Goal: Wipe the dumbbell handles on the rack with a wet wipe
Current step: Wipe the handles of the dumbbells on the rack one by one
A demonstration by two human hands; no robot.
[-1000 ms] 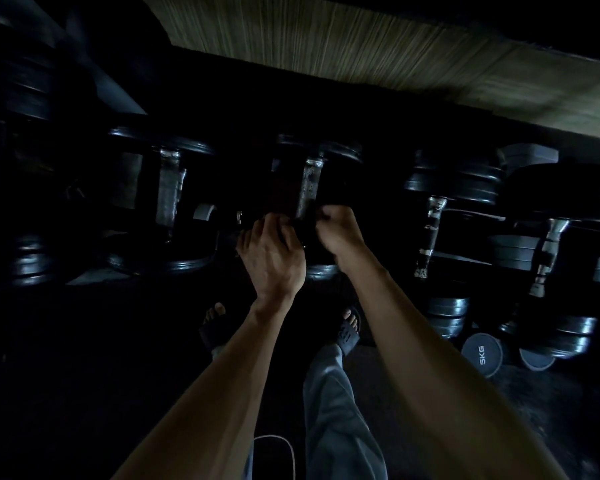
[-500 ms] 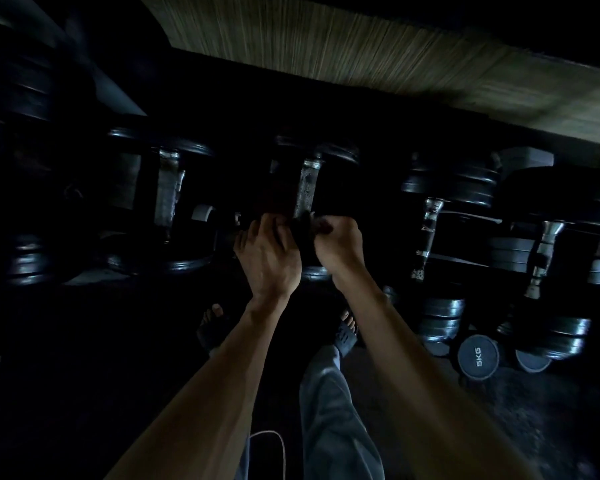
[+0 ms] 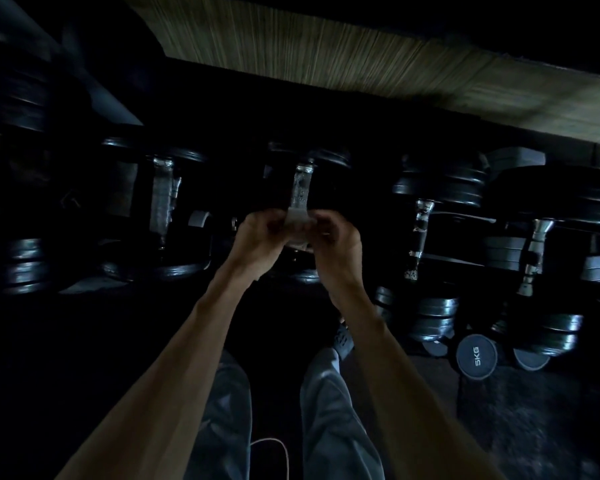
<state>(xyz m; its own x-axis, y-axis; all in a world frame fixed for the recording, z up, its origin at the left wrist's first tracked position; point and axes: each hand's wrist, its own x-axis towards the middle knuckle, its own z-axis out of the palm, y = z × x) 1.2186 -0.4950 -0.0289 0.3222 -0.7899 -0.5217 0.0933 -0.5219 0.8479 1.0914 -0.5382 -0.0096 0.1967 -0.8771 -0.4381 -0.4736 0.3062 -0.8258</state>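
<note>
Very dim view, detail limited. You hold a pale wet wipe (image 3: 298, 225) between both hands, just in front of the rack (image 3: 465, 259). Your left hand (image 3: 260, 237) pinches its left edge with curled fingers; your right hand (image 3: 329, 233) pinches the right edge the same way. The wipe looks bunched or partly folded between them — whether it touches metal yet, you cannot tell from here.

Position: the wipe sits at the near end of the middle dumbbell handle (image 3: 302, 188), in the centre of the rack's upper row.

Orientation: that handle's long axis runs front to back, away from you toward the rear of the rack, tilted slightly so the far end leans right. The left dumbbell handle (image 3: 163, 199) and the right dumbbell handle (image 3: 421, 233) lie roughly parallel to it, as does a further handle (image 3: 534, 258) toward the rack's right edge.

Progress, as a judgement: no handle shows a clear wet sheen or streak, and the light is too poor to read which are clean. You appear to be readying the wipe at the middle handle — likely early or mid-task. At least the middle handle and those to its right seem left to do; lower dumbbells, including a 5KG dumbbell (image 3: 477, 355) on the floor, sit below the rack's right end.
</note>
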